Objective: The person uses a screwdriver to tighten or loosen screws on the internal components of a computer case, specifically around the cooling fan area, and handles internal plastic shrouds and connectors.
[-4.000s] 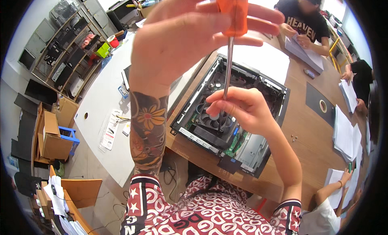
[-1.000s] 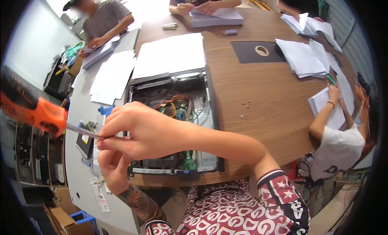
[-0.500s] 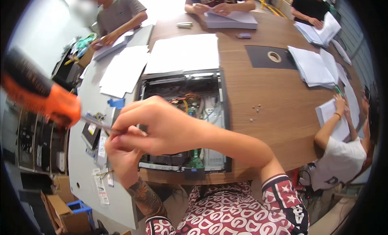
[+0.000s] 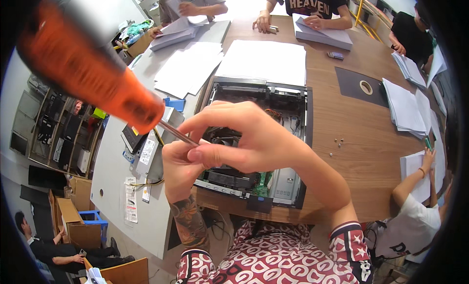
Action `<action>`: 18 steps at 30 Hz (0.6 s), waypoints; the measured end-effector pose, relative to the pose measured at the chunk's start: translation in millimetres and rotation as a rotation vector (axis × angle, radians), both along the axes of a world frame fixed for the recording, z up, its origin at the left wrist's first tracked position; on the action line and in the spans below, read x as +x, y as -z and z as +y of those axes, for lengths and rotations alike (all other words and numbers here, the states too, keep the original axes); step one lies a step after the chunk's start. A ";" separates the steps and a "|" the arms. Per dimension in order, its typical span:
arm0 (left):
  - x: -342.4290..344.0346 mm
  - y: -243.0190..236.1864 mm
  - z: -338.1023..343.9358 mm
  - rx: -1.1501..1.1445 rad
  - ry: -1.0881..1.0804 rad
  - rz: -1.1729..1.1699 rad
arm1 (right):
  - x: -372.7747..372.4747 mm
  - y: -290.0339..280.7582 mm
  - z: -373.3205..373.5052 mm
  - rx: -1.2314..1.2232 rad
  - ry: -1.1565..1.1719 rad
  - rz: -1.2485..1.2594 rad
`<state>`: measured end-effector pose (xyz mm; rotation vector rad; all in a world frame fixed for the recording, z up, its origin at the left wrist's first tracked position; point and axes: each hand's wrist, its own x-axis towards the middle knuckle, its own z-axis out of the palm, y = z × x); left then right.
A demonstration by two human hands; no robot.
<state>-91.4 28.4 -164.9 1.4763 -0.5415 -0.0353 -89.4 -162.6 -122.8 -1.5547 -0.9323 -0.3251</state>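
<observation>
An orange and black screwdriver (image 4: 127, 103) slants large across the upper left, handle raised. My right hand (image 4: 244, 135) pinches its metal shaft (image 4: 171, 129) between thumb and index finger, above the opened black computer case (image 4: 260, 189). My left hand (image 4: 180, 179), below and partly behind the right, has its fingers closed at the hidden tip end of the shaft; what they hold cannot be made out. Several small screws (image 4: 338, 142) lie on the wooden table (image 4: 359, 176), right of the case.
White paper (image 4: 261, 57) lies beyond the case; a tape roll (image 4: 366, 87) is at right. A grey metal component (image 4: 149, 154) lies on the white table (image 4: 107, 186). Several co-workers (image 4: 312, 5) handle paper around the table; a seated person (image 4: 53, 252) is at lower left, near cardboard boxes (image 4: 80, 232).
The screwdriver has gone from upright over the case, handle in my left hand, to slanted, pinched by my right. Lately its handle has risen with both hands. The view has shifted.
</observation>
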 end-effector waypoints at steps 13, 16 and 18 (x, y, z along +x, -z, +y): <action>-9.0 3.4 -6.9 -0.069 0.055 0.000 | -0.5 -6.1 -11.1 -0.042 -0.154 0.136; -3.7 8.7 -1.1 -0.184 0.098 0.018 | 0.0 -2.0 -3.2 -0.007 -0.128 0.081; -0.2 8.1 -1.7 -0.160 0.088 0.011 | -1.3 -0.4 -2.5 -0.025 -0.099 0.078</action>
